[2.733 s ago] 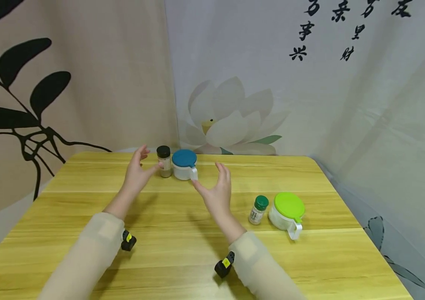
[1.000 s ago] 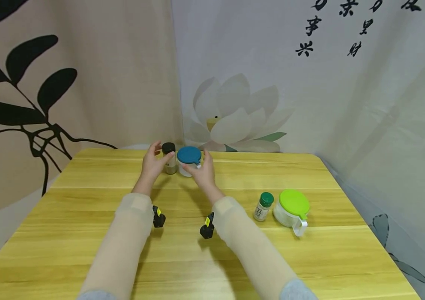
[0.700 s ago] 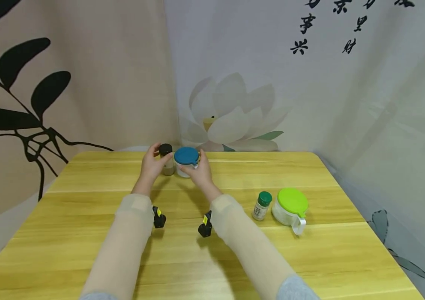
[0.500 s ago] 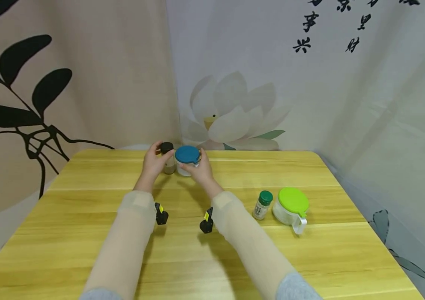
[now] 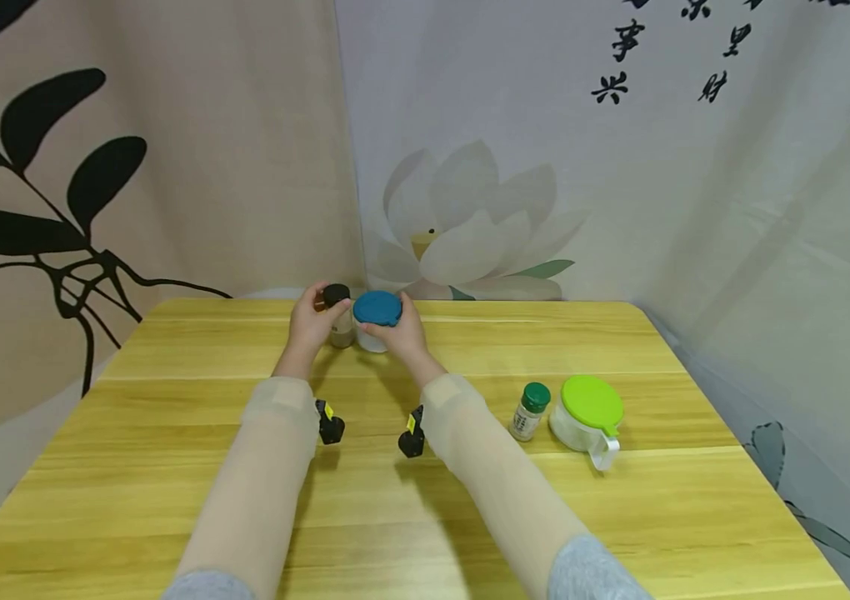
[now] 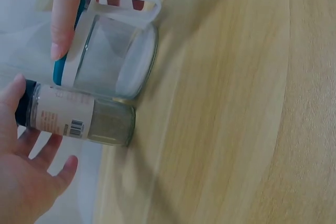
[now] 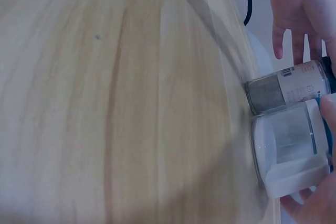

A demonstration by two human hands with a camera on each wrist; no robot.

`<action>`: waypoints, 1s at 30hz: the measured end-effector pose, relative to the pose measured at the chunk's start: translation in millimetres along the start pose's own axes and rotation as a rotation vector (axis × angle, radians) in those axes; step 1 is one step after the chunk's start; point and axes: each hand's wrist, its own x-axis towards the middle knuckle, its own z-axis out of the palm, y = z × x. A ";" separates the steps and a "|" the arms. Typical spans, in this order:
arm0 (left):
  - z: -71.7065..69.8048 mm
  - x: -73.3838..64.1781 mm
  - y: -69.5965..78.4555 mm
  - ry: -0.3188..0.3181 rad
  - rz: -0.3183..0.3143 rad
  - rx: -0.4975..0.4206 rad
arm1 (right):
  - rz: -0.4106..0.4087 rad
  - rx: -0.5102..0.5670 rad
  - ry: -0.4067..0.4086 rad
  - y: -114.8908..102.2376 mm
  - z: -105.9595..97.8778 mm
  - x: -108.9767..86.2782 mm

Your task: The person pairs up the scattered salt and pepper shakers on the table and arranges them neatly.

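Observation:
At the table's back edge, my left hand (image 5: 308,330) holds a spice bottle (image 5: 342,335) by its black cap, between thumb and fingers. The bottle stands upright; its label with a barcode and the grey-brown powder inside show in the left wrist view. Right beside it stands a clear seasoning jar (image 6: 105,59) with a white handle (image 7: 296,177) and a blue lid (image 5: 377,307). My right hand (image 5: 407,340) grips this jar at the lid, thumb on the near side and fingers round the right side. Part of the handle is hidden behind that hand in the head view.
On the right of the wooden table (image 5: 365,517) stand a green-capped spice bottle (image 5: 528,412) and a jar with a lime-green lid (image 5: 592,403), its handle facing forward. A printed curtain (image 5: 245,150) hangs just behind the table's back edge.
Both hands have moved forward from in front of the containers: the left onto the black-capped spice bottle, the right onto the blue-lidded jar. During the last half second they have hardly moved.

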 end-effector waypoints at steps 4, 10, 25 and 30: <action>-0.2 -0.4 0.8 0.004 -0.021 -0.025 | 0.025 -0.018 0.001 -3.7 0.0 1.9; 1.6 0.6 1.5 0.016 -0.017 -0.043 | 0.019 -0.016 -0.003 -2.1 -0.3 2.3; 4.7 -1.0 -1.1 0.026 -0.012 -0.058 | -0.002 -0.019 -0.002 6.9 0.0 4.0; 5.6 -1.4 -2.5 0.027 -0.008 -0.069 | 0.002 -0.048 0.014 7.7 0.8 2.3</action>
